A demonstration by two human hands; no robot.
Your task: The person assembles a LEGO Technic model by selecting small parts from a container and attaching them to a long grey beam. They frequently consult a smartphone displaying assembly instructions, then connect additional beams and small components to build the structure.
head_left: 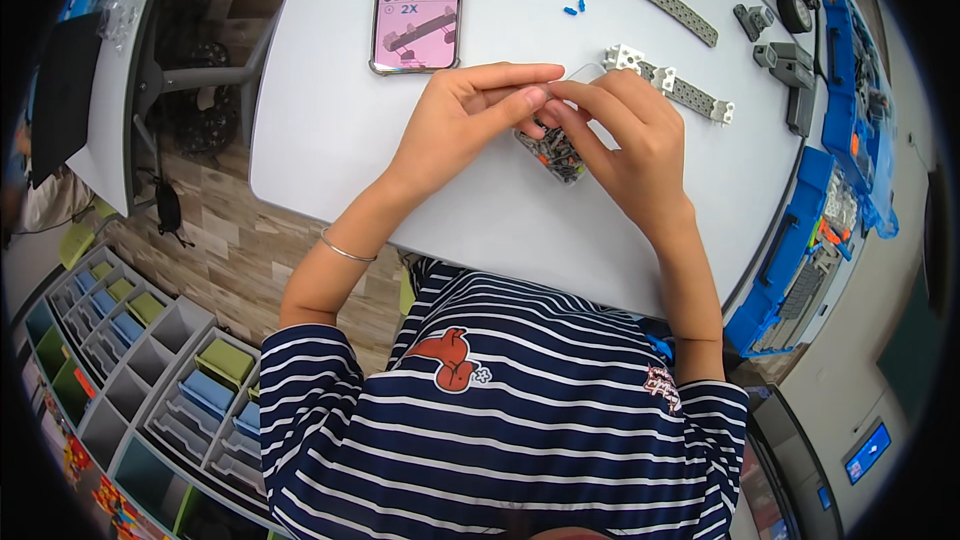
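Head view: left hand (447,128), right hand (635,130) meet, fingertips together; anything clamped, cannot tell. Small parts (564,162) nearside of grip, probably for easy picking.

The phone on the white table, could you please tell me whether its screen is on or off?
On: the phone glows pink and shows drawings of grey parts.

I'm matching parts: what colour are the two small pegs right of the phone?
The pegs are blue, seen best in the head view.
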